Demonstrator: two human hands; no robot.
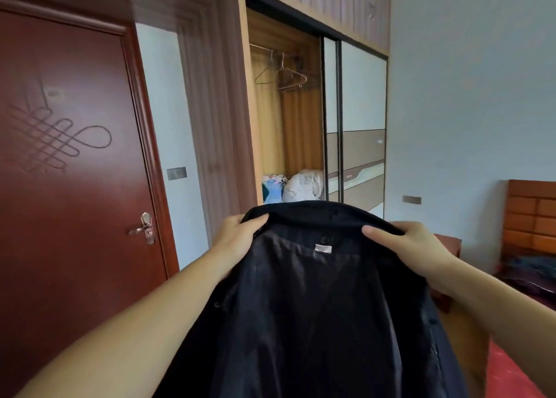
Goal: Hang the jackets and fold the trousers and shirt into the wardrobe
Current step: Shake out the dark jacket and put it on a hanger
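Note:
A black jacket [316,307] hangs in front of me, its lining and a small white label facing me. My left hand [237,235] grips the collar at the left shoulder. My right hand [406,244] grips the collar at the right shoulder. Ahead stands the wardrobe [255,127] with its left side open. Inside it, a few empty wire hangers [282,74] dangle from a rail. Bundled pale and blue clothes [294,185] lie on the wardrobe floor, just above the jacket's collar in the view.
A dark red door [69,157] with a metal handle is shut at the left. The wardrobe's sliding panels [361,112] cover its right side. A wooden headboard [532,217] and a bed with dark clothes [529,271] are at the right, over red flooring.

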